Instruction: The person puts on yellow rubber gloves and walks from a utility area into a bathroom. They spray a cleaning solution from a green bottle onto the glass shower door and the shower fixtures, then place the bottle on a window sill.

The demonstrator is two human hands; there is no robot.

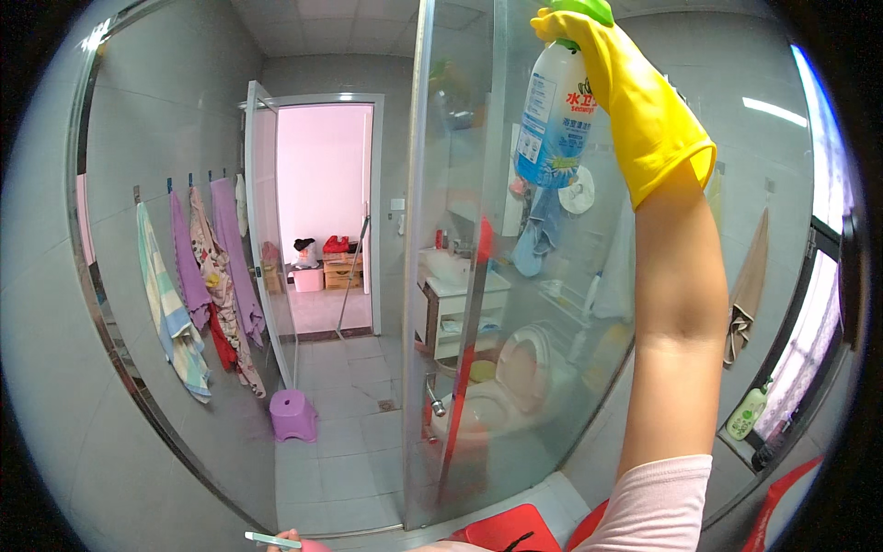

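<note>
My right hand [596,44], in a long yellow rubber glove, is raised high in front of the glass shower panel [460,304]. It is closed round the neck of a spray bottle [550,115] with a white and blue body and a green head. The bottle hangs nearly upright, its base pointing down. At the lower edge, only the fingers of my left hand [289,536] show. They hold a slim pale green and white handle [267,539], and what it belongs to is out of sight.
Behind the glass stand a toilet [524,368] and a white washbasin [451,267]. Towels and clothes [216,267] hang along the left wall. A purple stool [293,416] stands by the open door [273,230]. A green bottle [747,414] sits on the right window ledge.
</note>
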